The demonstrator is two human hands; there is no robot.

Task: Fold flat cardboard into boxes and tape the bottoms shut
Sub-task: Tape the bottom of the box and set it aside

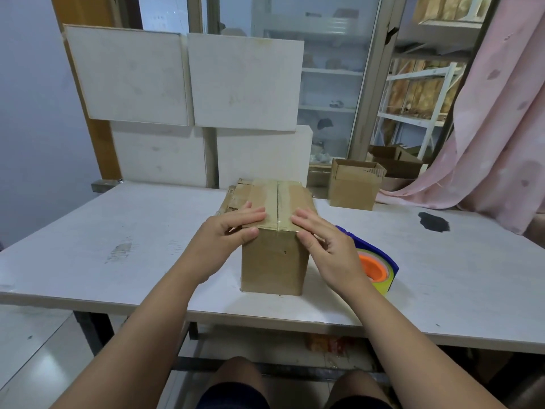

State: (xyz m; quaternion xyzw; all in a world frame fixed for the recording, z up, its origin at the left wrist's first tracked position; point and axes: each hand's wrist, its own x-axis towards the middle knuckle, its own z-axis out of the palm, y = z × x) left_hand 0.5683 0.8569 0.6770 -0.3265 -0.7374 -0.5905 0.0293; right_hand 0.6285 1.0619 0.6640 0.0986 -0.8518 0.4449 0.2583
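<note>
My left hand (228, 236) and right hand (327, 249) press straight fingers (255, 211) flat on the taped box (274, 261) near the surface (118, 231) front edge, tape dispenser (380, 270) just beside it on the right.

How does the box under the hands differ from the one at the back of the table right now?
The near box has its upper flaps closed, with tape along the seam; the far box has its top flaps open. The left hand and right hand press on the near box; nothing touches the far box. Both are plain brown cardboard, standing on the table.
</note>
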